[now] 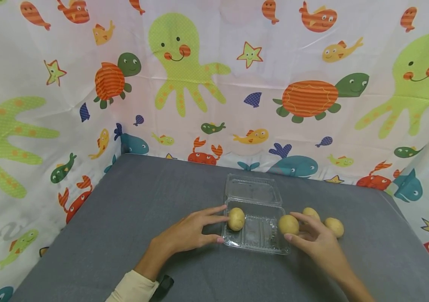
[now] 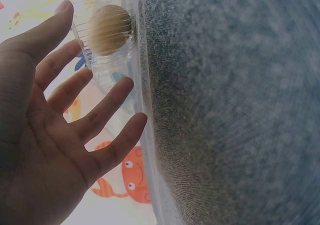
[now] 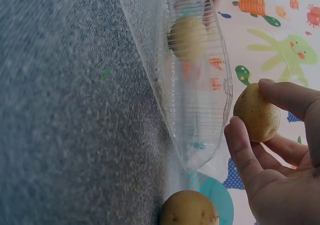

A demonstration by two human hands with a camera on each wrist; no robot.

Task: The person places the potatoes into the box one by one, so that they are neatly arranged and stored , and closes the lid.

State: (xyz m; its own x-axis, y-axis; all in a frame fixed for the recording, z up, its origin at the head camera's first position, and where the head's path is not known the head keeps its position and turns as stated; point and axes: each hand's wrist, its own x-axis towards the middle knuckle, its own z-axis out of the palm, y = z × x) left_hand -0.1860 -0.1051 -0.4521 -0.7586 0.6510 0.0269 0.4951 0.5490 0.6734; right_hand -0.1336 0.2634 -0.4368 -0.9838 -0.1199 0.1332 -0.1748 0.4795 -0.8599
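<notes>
A clear plastic clamshell box lies on the grey cloth with its lid folded back, away from me. One potato sits inside at the box's left end. My left hand touches the left rim with fingers stretched out; the left wrist view shows those fingers spread. In my right hand a second potato is pinched between thumb and fingers, at the box's right edge. The right wrist view shows this held potato raised beside the box wall.
Two more potatoes, one behind and one to the right of my right hand, rest on the grey cloth. A white curtain printed with sea animals closes off the back and sides.
</notes>
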